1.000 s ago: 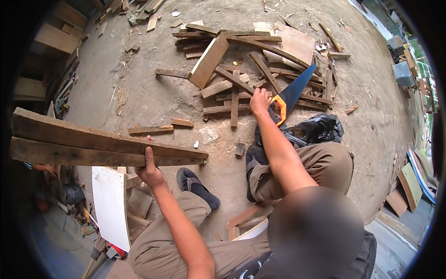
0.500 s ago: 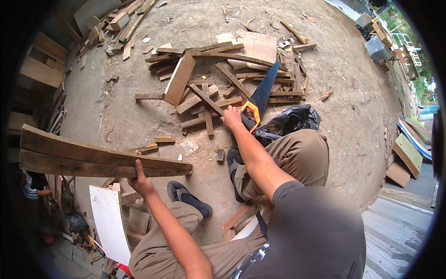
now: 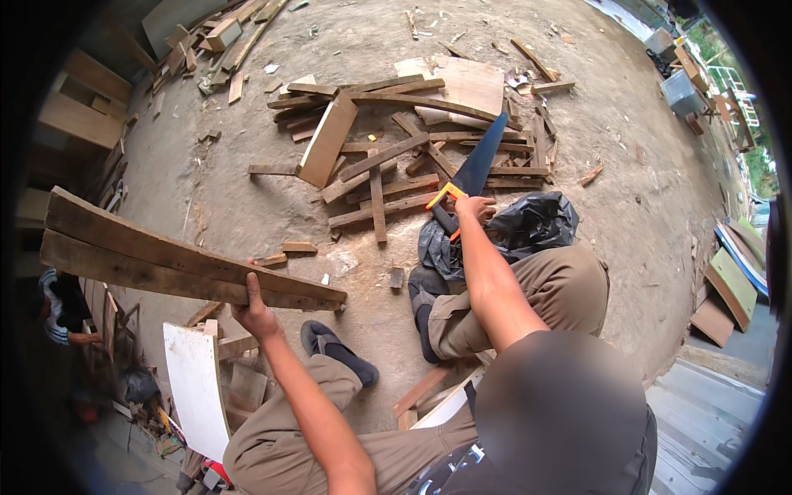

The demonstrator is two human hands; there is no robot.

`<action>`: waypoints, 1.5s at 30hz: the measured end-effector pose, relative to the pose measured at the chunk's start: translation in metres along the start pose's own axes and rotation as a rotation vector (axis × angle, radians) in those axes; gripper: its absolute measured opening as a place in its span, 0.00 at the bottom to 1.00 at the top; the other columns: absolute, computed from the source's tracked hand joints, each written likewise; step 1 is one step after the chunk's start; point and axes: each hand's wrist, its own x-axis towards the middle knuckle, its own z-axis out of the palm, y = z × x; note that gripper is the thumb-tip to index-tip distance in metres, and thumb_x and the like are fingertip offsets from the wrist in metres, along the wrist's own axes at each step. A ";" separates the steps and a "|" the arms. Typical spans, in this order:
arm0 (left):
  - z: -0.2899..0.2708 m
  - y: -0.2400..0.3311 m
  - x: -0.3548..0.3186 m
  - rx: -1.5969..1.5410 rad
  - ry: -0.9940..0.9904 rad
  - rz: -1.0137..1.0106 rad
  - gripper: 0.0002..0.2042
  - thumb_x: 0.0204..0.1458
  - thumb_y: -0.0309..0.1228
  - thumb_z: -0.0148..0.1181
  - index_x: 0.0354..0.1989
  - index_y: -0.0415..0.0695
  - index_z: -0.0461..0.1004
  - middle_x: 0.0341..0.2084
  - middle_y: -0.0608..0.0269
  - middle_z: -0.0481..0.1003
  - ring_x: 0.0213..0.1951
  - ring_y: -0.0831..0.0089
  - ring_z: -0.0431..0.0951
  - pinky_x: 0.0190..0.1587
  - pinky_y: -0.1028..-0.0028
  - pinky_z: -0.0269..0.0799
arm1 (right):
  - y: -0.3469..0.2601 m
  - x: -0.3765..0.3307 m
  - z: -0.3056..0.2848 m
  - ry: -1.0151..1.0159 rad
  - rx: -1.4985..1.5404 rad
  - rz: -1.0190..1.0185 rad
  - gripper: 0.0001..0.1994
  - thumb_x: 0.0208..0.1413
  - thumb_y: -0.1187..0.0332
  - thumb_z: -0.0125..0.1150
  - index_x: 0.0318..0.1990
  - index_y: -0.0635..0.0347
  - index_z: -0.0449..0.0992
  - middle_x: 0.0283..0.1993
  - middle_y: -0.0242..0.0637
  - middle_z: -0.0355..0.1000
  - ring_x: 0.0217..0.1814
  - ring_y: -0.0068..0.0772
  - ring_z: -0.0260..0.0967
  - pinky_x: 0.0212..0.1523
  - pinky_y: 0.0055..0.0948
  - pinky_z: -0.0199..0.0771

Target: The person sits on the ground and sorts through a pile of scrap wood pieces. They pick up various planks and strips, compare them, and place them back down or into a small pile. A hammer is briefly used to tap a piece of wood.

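Observation:
My left hand grips a long weathered wooden beam with a lengthwise seam; its thumb lies over the near face. The beam is held tilted above the ground, its wide end at the far left. My right hand reaches forward with its fingers stretched to the right, beside the handle of a handsaw. The saw has a dark blue blade and a yellow and black handle, partly covered by my hand; whether I touch it, I cannot tell. A black plastic bag lies under my right hand and the saw.
Ahead is a pile of old wooden pieces with a pale sheet behind it. A white board stands near my left leg. Another person is at the left edge. Boards lean at the right; more scrap wood lies back left.
My right hand has moved right, from a wood piece on the pile to beside the saw's handle, its fingers now stretched out. The beam in my left hand tilts slightly more.

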 end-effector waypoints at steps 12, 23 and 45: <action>-0.003 -0.005 0.004 0.044 0.045 0.015 0.16 0.56 0.27 0.61 0.50 0.31 0.73 0.45 0.52 0.77 0.48 0.67 0.76 0.57 0.67 0.67 | -0.127 -0.031 0.017 -0.244 0.125 -0.823 0.35 0.49 0.63 0.61 0.62 0.67 0.54 0.61 0.61 0.56 0.66 0.58 0.54 0.63 0.45 0.60; -0.007 -0.006 0.011 0.019 0.070 0.027 0.16 0.54 0.27 0.62 0.49 0.31 0.72 0.43 0.50 0.77 0.46 0.66 0.77 0.57 0.65 0.69 | -0.133 -0.097 0.070 -0.327 -0.523 -1.493 0.26 0.49 0.72 0.60 0.59 0.50 0.68 0.63 0.47 0.61 0.70 0.48 0.54 0.65 0.60 0.52; -0.034 -0.019 0.025 0.037 0.123 -0.040 0.28 0.52 0.39 0.66 0.55 0.34 0.65 0.45 0.50 0.75 0.48 0.61 0.74 0.57 0.61 0.67 | -0.335 -0.035 0.114 0.104 -0.543 -1.790 0.10 0.52 0.75 0.53 0.42 0.65 0.71 0.42 0.51 0.72 0.48 0.49 0.72 0.48 0.41 0.75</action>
